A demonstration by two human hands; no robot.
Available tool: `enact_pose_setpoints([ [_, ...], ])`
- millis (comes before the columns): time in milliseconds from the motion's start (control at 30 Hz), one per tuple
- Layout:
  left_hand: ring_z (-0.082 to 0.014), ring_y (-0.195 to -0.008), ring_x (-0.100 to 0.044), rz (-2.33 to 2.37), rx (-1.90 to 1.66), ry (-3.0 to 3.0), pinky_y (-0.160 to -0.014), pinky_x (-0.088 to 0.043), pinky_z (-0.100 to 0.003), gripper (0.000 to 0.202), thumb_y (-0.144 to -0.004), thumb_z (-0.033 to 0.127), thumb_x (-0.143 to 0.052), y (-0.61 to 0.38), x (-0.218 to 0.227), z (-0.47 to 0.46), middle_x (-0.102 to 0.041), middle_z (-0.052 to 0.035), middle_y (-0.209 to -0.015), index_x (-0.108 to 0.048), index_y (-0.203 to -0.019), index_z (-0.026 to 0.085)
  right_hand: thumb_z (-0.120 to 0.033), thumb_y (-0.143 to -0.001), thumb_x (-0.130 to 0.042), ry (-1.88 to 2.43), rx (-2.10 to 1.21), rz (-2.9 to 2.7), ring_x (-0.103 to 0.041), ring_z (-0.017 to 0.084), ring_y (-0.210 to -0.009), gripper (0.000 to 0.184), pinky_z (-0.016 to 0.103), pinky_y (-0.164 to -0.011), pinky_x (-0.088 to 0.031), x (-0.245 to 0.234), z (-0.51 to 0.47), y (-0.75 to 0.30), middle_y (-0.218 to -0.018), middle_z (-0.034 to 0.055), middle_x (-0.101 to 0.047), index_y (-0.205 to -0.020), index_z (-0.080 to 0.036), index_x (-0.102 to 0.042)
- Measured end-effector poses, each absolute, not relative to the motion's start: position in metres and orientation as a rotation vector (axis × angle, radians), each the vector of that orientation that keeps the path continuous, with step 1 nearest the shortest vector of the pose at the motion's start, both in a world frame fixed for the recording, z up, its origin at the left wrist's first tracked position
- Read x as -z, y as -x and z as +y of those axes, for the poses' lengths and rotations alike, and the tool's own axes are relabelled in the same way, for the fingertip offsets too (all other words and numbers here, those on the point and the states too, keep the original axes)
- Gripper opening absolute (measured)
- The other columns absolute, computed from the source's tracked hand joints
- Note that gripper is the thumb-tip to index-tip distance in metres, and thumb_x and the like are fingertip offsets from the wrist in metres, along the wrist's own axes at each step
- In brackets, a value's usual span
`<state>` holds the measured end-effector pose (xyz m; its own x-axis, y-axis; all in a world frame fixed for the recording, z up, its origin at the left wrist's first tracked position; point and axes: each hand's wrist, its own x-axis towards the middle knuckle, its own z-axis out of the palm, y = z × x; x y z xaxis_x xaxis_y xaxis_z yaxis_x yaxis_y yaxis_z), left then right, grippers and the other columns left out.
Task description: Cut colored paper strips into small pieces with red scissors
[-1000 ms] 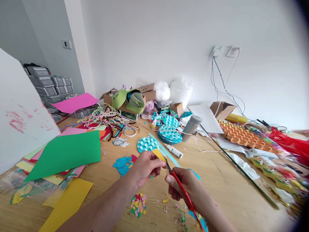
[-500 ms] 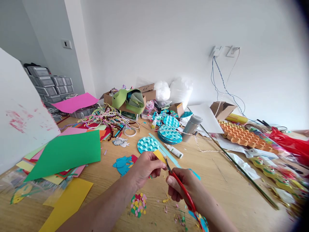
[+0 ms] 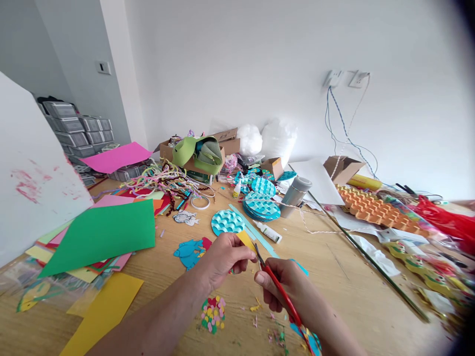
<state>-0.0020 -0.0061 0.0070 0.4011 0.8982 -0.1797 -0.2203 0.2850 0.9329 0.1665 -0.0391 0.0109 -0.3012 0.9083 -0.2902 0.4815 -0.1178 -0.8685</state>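
Overall, the wooden tabletop (image 3: 356, 296) is spanning the lower view. An orange egg-tray sheet (image 3: 378, 210) is lying at the right rear, with a slender green stick (image 3: 393, 283) running obliquely in front of it. At left, a green paper sheet (image 3: 104, 237) is covering part of a coloured paper pile, while a yellow paper sheet (image 3: 107, 306) is lying nearer the viewer, passing partly behind the left forearm (image 3: 163, 311).

Centrally, the left hand (image 3: 226, 259) is pinching, its thumb and fingers pressing together on a small piece of yellow paper. The right hand (image 3: 293, 277) is gripping red-handled scissors (image 3: 280, 288), its fingers curling around the handles; which fingers are passing through the loops cannot be told. The blades are pointing up and leftward, their tips meeting the paper's right edge; whether they are parting or closing cannot be told.

Beyond the hands, a scalloped blue disc (image 3: 227, 221) is lying flat, and a blue fish cutout (image 3: 189, 253) is resting left of the left hand. A white glue bottle (image 3: 269, 231) is lying on its side behind the scissors.

The yellow paper piece (image 3: 244, 238) is projecting from the left fingertips above the tabletop. Smallest, multicoloured paper dots (image 3: 214, 311) are clustering between the forearms.
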Motion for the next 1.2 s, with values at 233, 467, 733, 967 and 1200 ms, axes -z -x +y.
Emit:
enact_pose_setpoints([
  [233, -0.0057, -0.04, -0.04, 0.852, -0.875, -0.996, -0.04, -0.024, -0.02, 0.012, -0.06, 0.024, -0.062, 0.0023, -0.0085, -0.0069, -0.051, 0.0021, -0.045, -0.063, -0.061, 0.012, -0.066, -0.07, -0.063, 1.539, -1.416, -1.747, -0.055, 0.011, -0.043, 0.05, 0.021, -0.042, -0.04, -0.0159, -0.0405, -0.1646, -0.052, -0.0001, -0.059, -0.067, -0.018, -0.048],
  [467, -0.0055, -0.04, -0.041, 0.836, -0.864, -1.011, -0.04, -0.025, -0.02, 0.011, -0.061, 0.022, -0.062, 0.0031, -0.0084, -0.0068, -0.051, 0.0023, -0.046, -0.063, -0.062, 0.012, -0.068, -0.069, -0.061, 1.489, -1.413, -1.804, -0.058, 0.013, -0.048, 0.052, 0.023, -0.046, -0.044, -0.0176, -0.0431, -0.1664, -0.057, 0.0027, -0.062, -0.067, -0.018, -0.046],
  [733, -0.0058, -0.041, -0.041, 0.829, -0.829, -1.047, -0.041, -0.025, -0.02, 0.009, -0.061, 0.021, -0.061, 0.0057, -0.0093, -0.0067, -0.05, 0.0025, -0.046, -0.062, -0.062, 0.012, -0.063, -0.072, -0.063, 1.506, -1.44, -1.816, -0.056, 0.012, -0.045, 0.048, 0.021, -0.042, -0.039, -0.0133, -0.0414, -0.1712, -0.055, 0.0011, -0.06, -0.068, -0.018, -0.047],
  [967, -0.0056, -0.043, -0.042, 0.782, -0.823, -1.058, -0.042, -0.025, -0.021, 0.009, -0.06, 0.02, -0.061, 0.0074, -0.0092, -0.0058, -0.056, 0.0003, -0.056, -0.062, -0.065, 0.012, -0.061, -0.073, -0.064, 1.535, -1.432, -1.828, -0.055, 0.011, -0.044, 0.047, 0.019, -0.041, -0.037, -0.0151, -0.0425, -0.1725, -0.053, -0.0002, -0.059, -0.069, -0.018, -0.047],
  [1200, -0.0058, -0.042, -0.04, 0.789, -0.825, -1.056, -0.041, -0.023, -0.021, 0.012, -0.062, 0.023, -0.065, 0.0065, -0.0057, -0.004, -0.053, 0.0022, -0.05, -0.062, -0.066, 0.012, -0.063, -0.071, -0.064, 1.551, -1.419, -1.801, -0.055, 0.011, -0.043, 0.048, 0.019, -0.04, -0.038, -0.0117, -0.0398, -0.1724, -0.052, -0.0014, -0.058, -0.068, -0.018, -0.047],
])
